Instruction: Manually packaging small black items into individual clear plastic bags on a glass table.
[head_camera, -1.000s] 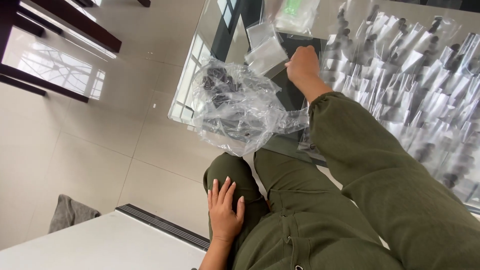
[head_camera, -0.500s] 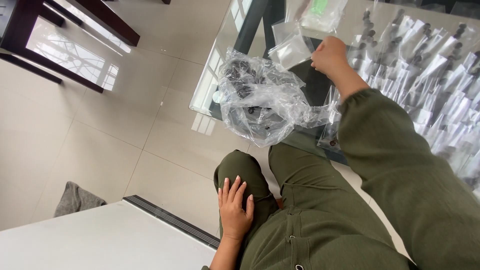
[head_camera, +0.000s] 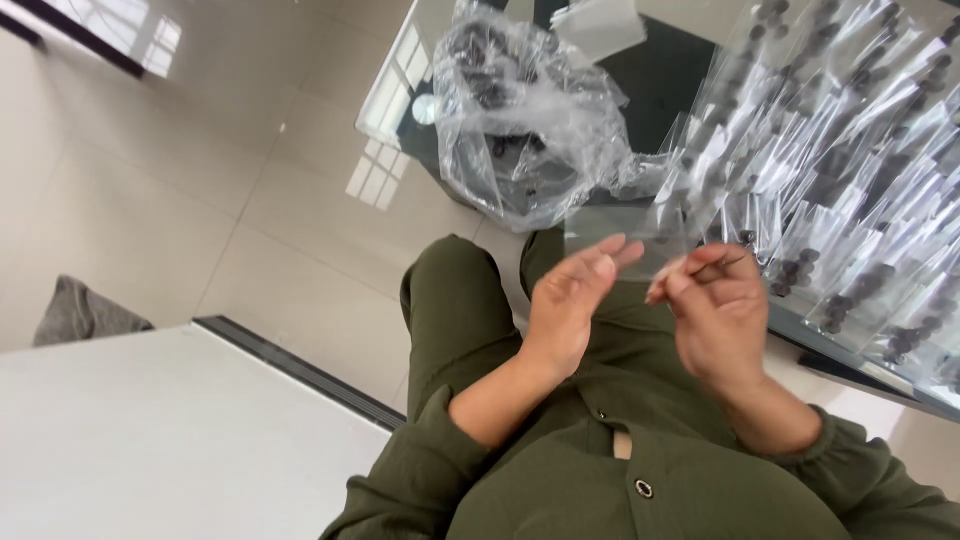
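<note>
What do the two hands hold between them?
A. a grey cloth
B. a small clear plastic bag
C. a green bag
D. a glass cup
B: the left hand and the right hand pinch a small clear bag by its lower edge, above the lap.

Bright daylight is flooding in, glaring off the glossy floor tiles (head_camera: 150, 190). Motion is blurring the hands slightly.
</note>
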